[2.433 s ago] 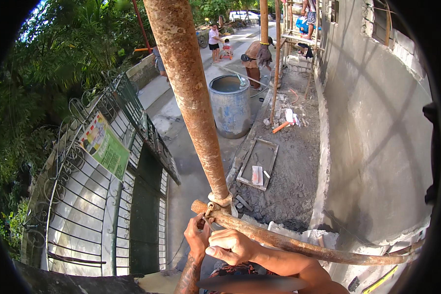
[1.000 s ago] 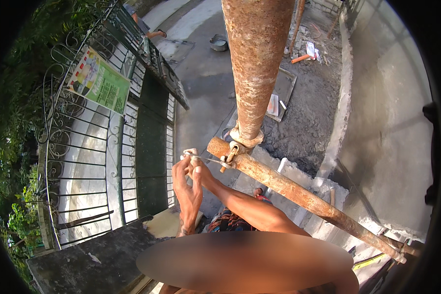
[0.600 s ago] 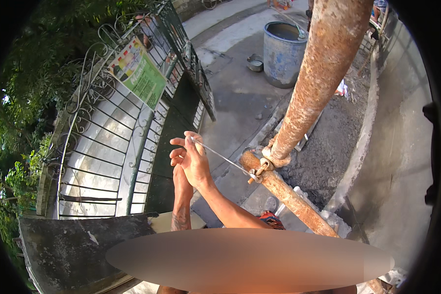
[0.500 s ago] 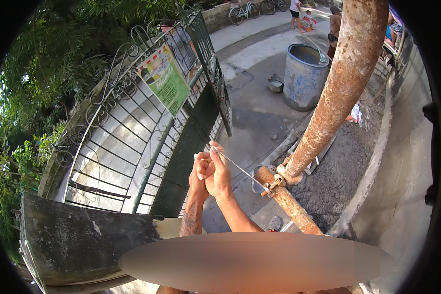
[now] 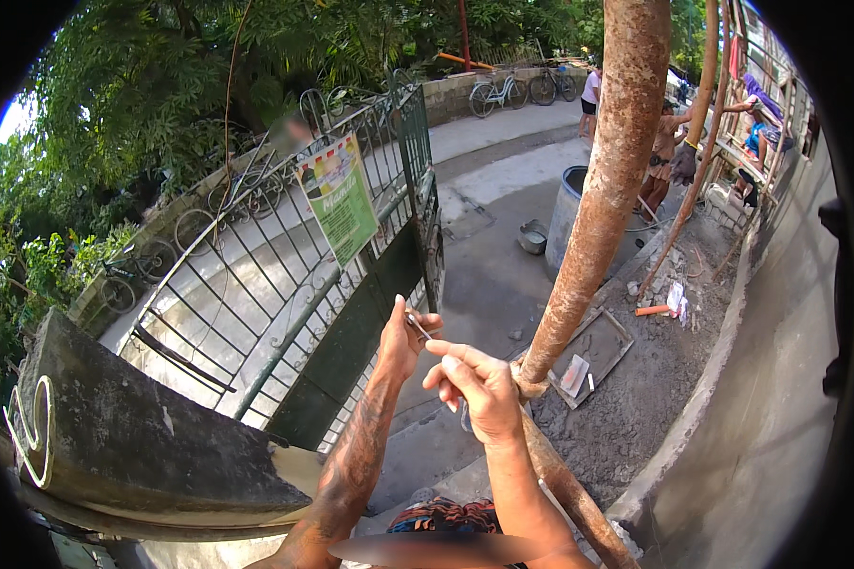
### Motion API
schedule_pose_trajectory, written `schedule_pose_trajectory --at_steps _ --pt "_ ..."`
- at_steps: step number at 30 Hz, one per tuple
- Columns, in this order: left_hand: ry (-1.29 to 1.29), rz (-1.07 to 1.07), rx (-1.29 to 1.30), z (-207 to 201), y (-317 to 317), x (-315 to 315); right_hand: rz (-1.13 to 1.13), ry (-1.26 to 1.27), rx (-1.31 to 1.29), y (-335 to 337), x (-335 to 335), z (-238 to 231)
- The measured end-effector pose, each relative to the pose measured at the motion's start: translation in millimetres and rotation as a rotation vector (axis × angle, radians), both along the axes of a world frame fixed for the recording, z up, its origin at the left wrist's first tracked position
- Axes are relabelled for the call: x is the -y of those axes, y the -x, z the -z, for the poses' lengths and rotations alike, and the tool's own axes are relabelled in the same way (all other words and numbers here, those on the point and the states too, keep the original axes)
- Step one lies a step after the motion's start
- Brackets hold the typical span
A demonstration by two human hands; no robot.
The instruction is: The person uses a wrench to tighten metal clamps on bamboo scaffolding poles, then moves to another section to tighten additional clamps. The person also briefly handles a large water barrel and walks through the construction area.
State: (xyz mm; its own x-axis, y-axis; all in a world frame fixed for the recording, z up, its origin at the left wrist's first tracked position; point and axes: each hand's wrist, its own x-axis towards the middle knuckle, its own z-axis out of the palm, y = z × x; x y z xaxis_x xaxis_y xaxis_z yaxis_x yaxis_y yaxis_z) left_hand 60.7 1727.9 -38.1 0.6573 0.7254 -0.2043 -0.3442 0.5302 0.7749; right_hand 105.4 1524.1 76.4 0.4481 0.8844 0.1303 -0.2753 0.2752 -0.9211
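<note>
My left hand (image 5: 404, 343) is raised near the middle of the view, its fingers closed on a thin grey strand (image 5: 419, 328); I cannot tell whether it is cord or wire. Just to its right, my right hand (image 5: 479, 384) has curled fingers, with its fingertips at the strand's other end. Behind the right hand a rough, rust-brown upright pole (image 5: 598, 180) meets a lower slanting pole (image 5: 569, 488) at a lashed joint (image 5: 531, 384). The joint is partly hidden by my hand. A small greyish loop (image 5: 465, 417) shows below the right hand.
A green metal gate (image 5: 299, 322) carrying a printed sign (image 5: 338, 199) stands left, above a dark curved wall (image 5: 147, 427). Beyond the pole are a blue drum (image 5: 565, 218), a metal basin (image 5: 532, 236) and a mixing frame (image 5: 603, 356). Several people work or stand at the far right.
My hands have come apart from being pressed together, the right moving rightward and nearer. The strand no longer visibly stretches to the joint. My view has tilted up, showing more of the path and people.
</note>
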Motion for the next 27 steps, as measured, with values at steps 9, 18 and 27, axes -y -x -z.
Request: schedule_pose_trajectory --at_steps 9,18,27 --pt "0.227 -0.387 -0.112 -27 -37 11 1.080 -0.403 1.066 -140 22 -168" --pt "-0.522 -0.430 -0.003 -102 -23 142 0.630 -0.355 0.667 -143 -16 -158" --pt "-1.251 -0.354 -0.109 -67 26 284 0.476 -0.338 0.566 -136 -12 -161"
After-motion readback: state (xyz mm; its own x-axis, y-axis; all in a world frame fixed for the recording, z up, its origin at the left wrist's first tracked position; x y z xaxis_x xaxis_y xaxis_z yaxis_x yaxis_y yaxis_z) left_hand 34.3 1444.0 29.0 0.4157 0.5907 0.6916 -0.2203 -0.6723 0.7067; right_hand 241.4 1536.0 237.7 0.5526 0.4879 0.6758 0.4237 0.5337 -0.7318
